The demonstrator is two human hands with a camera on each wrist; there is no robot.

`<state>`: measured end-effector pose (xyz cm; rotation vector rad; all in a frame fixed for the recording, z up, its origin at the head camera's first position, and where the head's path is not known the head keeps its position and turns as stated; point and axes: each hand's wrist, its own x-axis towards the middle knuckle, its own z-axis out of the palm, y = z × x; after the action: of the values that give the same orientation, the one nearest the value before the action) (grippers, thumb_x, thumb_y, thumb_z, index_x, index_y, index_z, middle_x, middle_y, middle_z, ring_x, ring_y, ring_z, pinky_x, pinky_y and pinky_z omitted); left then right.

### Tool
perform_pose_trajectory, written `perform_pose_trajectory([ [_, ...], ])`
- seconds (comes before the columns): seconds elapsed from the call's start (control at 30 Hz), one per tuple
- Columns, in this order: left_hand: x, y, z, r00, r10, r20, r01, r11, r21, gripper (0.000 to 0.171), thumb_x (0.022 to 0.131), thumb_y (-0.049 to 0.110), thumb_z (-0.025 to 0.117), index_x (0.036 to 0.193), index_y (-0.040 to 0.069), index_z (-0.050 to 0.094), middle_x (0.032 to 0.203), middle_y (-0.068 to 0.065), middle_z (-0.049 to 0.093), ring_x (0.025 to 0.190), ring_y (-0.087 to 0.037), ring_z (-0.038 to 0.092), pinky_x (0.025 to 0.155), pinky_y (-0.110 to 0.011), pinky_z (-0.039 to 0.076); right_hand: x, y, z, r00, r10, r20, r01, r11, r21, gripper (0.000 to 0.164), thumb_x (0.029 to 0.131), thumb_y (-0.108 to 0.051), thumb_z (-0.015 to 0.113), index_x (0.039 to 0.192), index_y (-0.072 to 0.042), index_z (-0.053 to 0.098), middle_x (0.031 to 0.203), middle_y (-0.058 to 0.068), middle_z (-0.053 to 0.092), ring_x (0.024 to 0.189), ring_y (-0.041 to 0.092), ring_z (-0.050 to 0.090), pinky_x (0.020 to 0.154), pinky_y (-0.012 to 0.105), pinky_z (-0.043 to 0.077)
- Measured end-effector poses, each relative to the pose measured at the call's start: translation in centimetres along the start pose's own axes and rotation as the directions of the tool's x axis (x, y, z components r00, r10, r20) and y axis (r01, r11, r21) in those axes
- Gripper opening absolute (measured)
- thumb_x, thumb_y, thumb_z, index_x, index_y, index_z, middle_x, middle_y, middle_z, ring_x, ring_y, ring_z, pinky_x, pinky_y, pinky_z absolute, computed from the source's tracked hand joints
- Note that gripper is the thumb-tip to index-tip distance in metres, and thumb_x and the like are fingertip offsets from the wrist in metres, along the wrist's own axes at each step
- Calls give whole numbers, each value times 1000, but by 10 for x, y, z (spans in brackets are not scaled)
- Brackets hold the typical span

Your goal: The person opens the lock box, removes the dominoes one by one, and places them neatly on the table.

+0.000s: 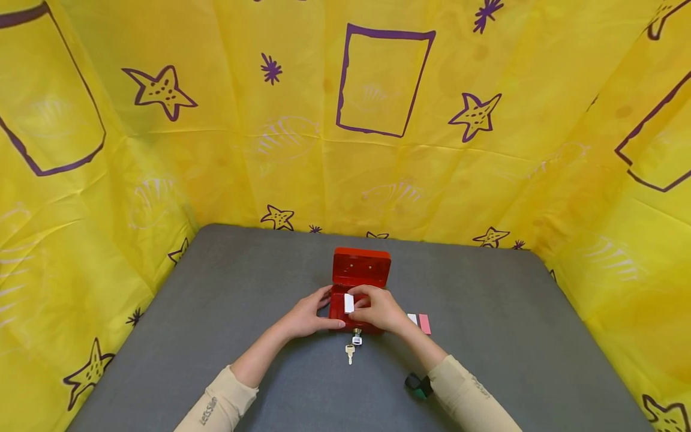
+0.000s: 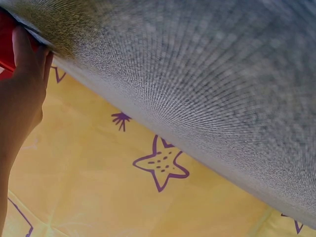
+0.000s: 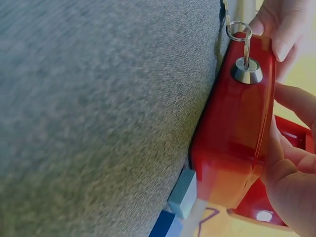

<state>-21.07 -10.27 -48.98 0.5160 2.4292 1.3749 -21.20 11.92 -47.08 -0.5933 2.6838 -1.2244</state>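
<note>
A small red cash box (image 1: 360, 268) stands on the grey table with its hinged lid raised. My left hand (image 1: 308, 315) holds the box at its left side, thumb along the front edge; the left wrist view catches this hand (image 2: 24, 84) against the red metal. Over the open box, my right hand (image 1: 378, 307) pinches a small white block (image 1: 349, 303) between thumb and fingers. In the right wrist view, the right hand (image 3: 296, 182) is at the box's rim, and the block is hidden. A key (image 1: 357, 338) sits in the front lock (image 3: 247, 70).
A second key (image 1: 350, 353) hangs from the key ring (image 3: 239, 31) and lies on the table. Right of the box lie a white block (image 1: 412, 318) and a pink block (image 1: 424, 324); their sides look blue in the right wrist view. Yellow patterned cloth (image 1: 302, 156) surrounds the table (image 1: 259, 264).
</note>
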Motion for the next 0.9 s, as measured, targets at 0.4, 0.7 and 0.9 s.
perform_pose_trajectory([
  [0.4,-1,1,0,1000,-16,-4,16,1000,2,92,79,36,81,149,2,32,150,-20,38,131,-34,47,104,-48,41,-10,5,-8,995,96,-30,-91,989,117,44,81,-21,80,121,-10,64,100,3,68,88,16,66,75,31,55],
  [0.7,0,1,1,1000,-20,-6,20,1000,-8,91,79,34,81,149,3,32,150,-19,39,132,-35,46,104,-49,41,-18,6,-16,992,119,-48,-110,980,165,43,80,-18,80,120,-12,64,103,4,65,90,19,64,72,30,55],
  [0.9,0,1,2,999,-33,-7,33,999,0,92,79,36,81,150,4,32,151,-18,38,132,-34,46,104,-49,42,-26,1,-24,990,127,-55,-113,971,209,44,81,-13,78,121,-5,62,109,9,65,94,23,65,72,29,55],
])
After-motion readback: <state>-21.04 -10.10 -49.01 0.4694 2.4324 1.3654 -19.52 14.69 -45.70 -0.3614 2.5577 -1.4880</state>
